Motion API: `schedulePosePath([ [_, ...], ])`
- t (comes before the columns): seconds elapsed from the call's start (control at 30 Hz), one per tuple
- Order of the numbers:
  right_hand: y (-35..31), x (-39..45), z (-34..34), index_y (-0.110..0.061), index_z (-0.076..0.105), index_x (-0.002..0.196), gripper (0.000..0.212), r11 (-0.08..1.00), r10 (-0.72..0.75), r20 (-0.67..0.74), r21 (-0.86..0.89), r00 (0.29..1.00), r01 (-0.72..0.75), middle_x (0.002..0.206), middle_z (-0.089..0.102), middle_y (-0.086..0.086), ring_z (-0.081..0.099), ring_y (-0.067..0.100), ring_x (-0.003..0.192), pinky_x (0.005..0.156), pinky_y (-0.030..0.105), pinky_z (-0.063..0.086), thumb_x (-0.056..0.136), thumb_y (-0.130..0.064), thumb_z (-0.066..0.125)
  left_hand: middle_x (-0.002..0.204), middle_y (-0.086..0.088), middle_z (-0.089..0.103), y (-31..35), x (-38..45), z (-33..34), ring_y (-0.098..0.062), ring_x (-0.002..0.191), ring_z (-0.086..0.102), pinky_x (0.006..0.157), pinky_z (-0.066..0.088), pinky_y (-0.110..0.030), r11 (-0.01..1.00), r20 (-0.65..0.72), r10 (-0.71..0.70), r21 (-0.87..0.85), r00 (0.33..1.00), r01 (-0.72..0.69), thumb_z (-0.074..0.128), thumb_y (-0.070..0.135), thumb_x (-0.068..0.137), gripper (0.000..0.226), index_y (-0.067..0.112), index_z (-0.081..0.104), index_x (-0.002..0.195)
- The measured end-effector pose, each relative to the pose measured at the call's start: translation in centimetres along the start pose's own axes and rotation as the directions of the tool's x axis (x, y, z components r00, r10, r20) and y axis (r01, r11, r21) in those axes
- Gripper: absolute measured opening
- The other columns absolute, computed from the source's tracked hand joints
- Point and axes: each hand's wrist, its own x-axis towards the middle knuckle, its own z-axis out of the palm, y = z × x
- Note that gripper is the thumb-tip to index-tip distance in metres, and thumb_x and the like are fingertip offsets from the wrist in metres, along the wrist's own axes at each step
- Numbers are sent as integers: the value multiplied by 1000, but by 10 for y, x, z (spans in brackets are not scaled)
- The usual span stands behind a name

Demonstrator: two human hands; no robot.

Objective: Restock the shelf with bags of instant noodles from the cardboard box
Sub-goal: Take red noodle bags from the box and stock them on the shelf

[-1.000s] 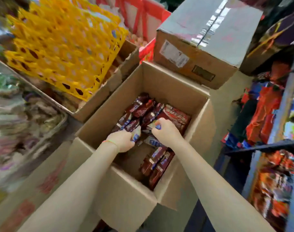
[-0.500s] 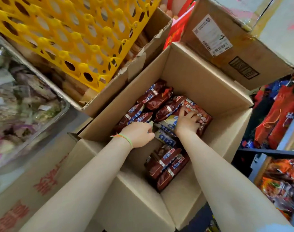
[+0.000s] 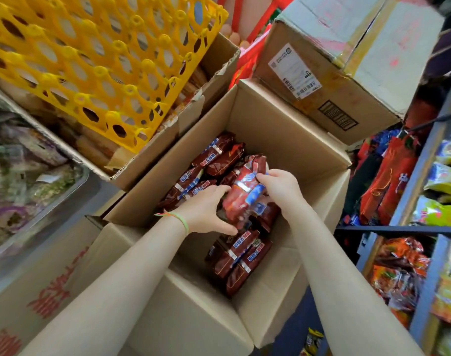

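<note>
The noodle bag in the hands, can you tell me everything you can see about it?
The noodle bag is a shiny, crinkly plastic packet, dark red with blue and white printing that is too blurry to read. It is lifted and tilted above the other packets inside the open cardboard box. The left hand grips its lower end, and the right hand pinches its upper edge.

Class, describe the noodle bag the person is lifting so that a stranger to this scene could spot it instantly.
Find the open cardboard box in the middle, below the yellow plastic crate. Inside lie dark red noodle bags. The one you want, the lifted bag, is the only one raised above the rest, gripped by the left hand and the right hand, its shiny face catching the light.
</note>
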Motion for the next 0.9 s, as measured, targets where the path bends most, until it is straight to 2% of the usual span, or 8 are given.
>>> schedulePosePath([
  [0.13, -12, -22, 5, 0, 59, 115, 22, 840, 181, 137, 494, 974, -225, 107, 69, 17, 70, 29, 94, 76, 44, 61, 99, -16, 58, 120, 19, 61, 7, -2, -3, -1, 110, 59, 97, 52, -29, 957, -297, 47, -259, 954, -128, 88, 38, 67, 76, 39, 46, 130],
  [0.3, -19, -18, 18, -1, 58, 108, 31, 829, 182, 179, 502, 967, -249, 99, 68, 19, 70, 33, 89, 84, 48, 59, 103, -30, 47, 92, 17, 68, 1, 0, -15, -5, 91, 66, 83, 55, -29, 946, -619, -117, -308, 777, -104, 76, 41, 81, 30, 30, 62, 105],
  [0.43, 6, 21, 26, -4, 47, 124, 47, 920, 332, -124, 263, 935, -292, 122, 58, 4, 60, 23, 108, 101, 38, 49, 91, -34, 63, 93, 15, 65, -11, 2, -17, -18, 98, 66, 87, 55, -34, 936, -582, -287, -339, 761, 93, 69, 46, 84, 32, 27, 59, 108],
  [0.5, 28, 32, 27, -3, 36, 139, 60, 904, 428, -213, 105, 878, -415, 139, 50, 13, 54, 30, 123, 102, 37, 47, 92, -29, 62, 106, 4, 69, -14, 3, -15, -22, 102, 66, 89, 54, -36, 938, -571, -318, -306, 757, 163, 68, 49, 84, 41, 22, 59, 114],
  [0.67, 72, 47, 36, -5, 37, 147, 67, 850, 524, -38, 93, 851, -519, 144, 50, 14, 54, 32, 126, 88, 36, 48, 94, -37, 62, 120, 0, 67, -13, 2, -10, -22, 109, 65, 93, 55, -39, 936, -539, -329, -297, 775, 191, 66, 52, 86, 52, 21, 55, 126],
  [0.73, 63, 39, 37, -3, 43, 140, 73, 838, 535, -22, 140, 845, -527, 133, 58, 12, 61, 30, 111, 80, 34, 51, 87, -46, 71, 123, 1, 66, -11, 2, -9, -21, 110, 65, 93, 56, -41, 937, -539, -322, -297, 778, 182, 66, 54, 86, 55, 22, 53, 129],
  [0.83, 47, 34, 36, -9, 47, 116, 51, 808, 553, 61, 203, 831, -553, 98, 59, 7, 56, 20, 78, 68, 30, 46, 87, -42, 73, 123, 2, 66, -9, 3, -11, -19, 110, 65, 93, 56, -40, 939, -540, -314, -298, 781, 172, 66, 54, 86, 55, 23, 52, 130],
  [0.9, 40, 37, 34, -9, 50, 123, 54, 795, 558, 69, 242, 827, -557, 103, 60, 9, 59, 22, 89, 74, 32, 46, 86, -39, 75, 124, 3, 65, -7, 3, -12, -18, 110, 65, 92, 56, -37, 943, -544, -306, -288, 781, 168, 66, 53, 87, 54, 24, 51, 130],
])
